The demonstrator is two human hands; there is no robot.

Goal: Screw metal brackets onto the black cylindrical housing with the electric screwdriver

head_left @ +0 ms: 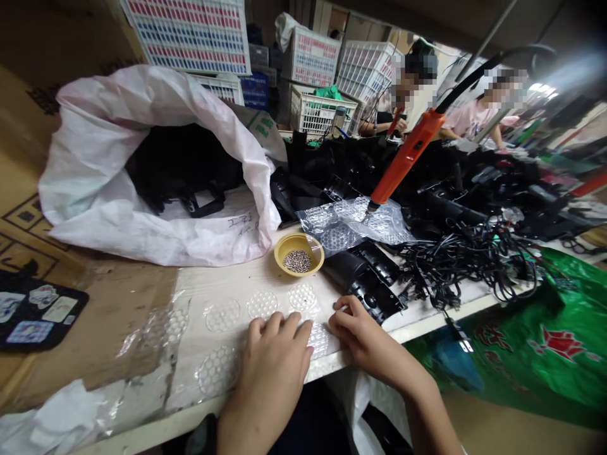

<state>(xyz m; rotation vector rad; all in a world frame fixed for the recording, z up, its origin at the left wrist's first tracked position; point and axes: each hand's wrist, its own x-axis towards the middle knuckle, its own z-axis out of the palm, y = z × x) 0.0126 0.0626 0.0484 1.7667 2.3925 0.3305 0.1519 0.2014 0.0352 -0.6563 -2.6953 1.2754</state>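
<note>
Clear plastic honeycomb discs lie on the white tabletop, among them one disc [222,315], another [262,304] and a third disc [302,296]. My left hand [275,360] rests over the table with its fingers spread forward, touching a honeycomb piece [318,338] near the front edge. To the right of that piece, my right hand [358,325] has its fingers curled together; whatever they may pinch is hidden. A yellow bowl [281,264] of small metal screws [297,261] stands just beyond the discs.
A white sack [156,243] holding black parts stands at left. An orange electric screwdriver [403,158] hangs with its tip over bubble-patterned plastic bags [332,227]. Black housings [374,287] and tangled power cables [450,265] fill the right. Two people work behind; a phone [42,309] is at far left.
</note>
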